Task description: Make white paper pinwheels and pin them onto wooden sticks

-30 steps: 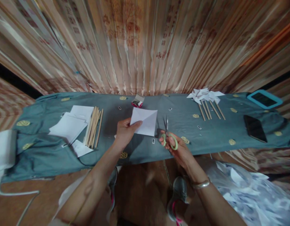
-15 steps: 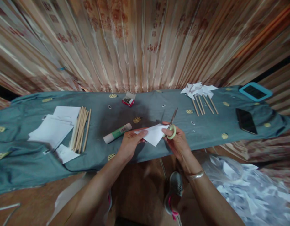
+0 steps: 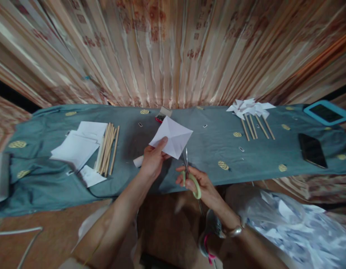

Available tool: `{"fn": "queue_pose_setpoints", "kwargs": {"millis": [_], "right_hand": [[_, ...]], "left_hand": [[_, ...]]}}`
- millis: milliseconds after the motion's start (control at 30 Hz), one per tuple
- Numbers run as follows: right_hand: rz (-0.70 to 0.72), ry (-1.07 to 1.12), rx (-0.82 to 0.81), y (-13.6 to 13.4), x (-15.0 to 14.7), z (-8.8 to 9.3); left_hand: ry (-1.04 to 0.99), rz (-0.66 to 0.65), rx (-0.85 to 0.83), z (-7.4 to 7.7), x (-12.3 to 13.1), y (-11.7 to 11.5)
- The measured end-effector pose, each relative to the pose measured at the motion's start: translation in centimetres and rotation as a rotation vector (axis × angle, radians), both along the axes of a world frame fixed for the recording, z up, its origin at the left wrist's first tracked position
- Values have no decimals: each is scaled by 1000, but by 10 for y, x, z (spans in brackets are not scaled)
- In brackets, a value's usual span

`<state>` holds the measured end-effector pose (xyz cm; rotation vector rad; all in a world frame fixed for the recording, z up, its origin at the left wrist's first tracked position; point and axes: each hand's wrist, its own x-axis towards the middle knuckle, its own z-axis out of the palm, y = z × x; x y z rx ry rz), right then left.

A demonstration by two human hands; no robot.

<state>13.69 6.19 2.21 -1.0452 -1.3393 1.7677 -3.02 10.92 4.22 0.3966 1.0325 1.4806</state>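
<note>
Creased white paper square (image 3: 173,136) — pinched in the left hand (image 3: 153,161), thumb on top, above the cloth-covered bench (image 3: 217,145). Fingers of the right hand (image 3: 202,183) grip green-handled scissors (image 3: 186,167), blades slightly parted by the paper's near right edge — whether they touch is hard to tell. Wooden sticks (image 3: 107,147) lie leftward, paper pinwheels (image 3: 248,108) rightward.

Patterned curtain (image 3: 167,56) hogging the top, blue-rimmed tablet (image 3: 327,113) plus black phone (image 3: 312,150) far right, white cable (image 3: 18,232) bottom left.
</note>
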Motion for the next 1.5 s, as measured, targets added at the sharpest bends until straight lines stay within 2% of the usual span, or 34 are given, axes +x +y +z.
{"fn": "queue_pose_setpoints", "kwargs": {"millis": [133,600,1500], "right_hand": [[79,-65,4,-5,0,-2],[85,-82,-40,1,1,-3],[14,-73,-92,2,-5,-3]], "left_hand": [[-30,-20,-20,2,2,-1],[-48,-28,-28,1,1,-2],[-82,-40,0,0,3,-3]]}}
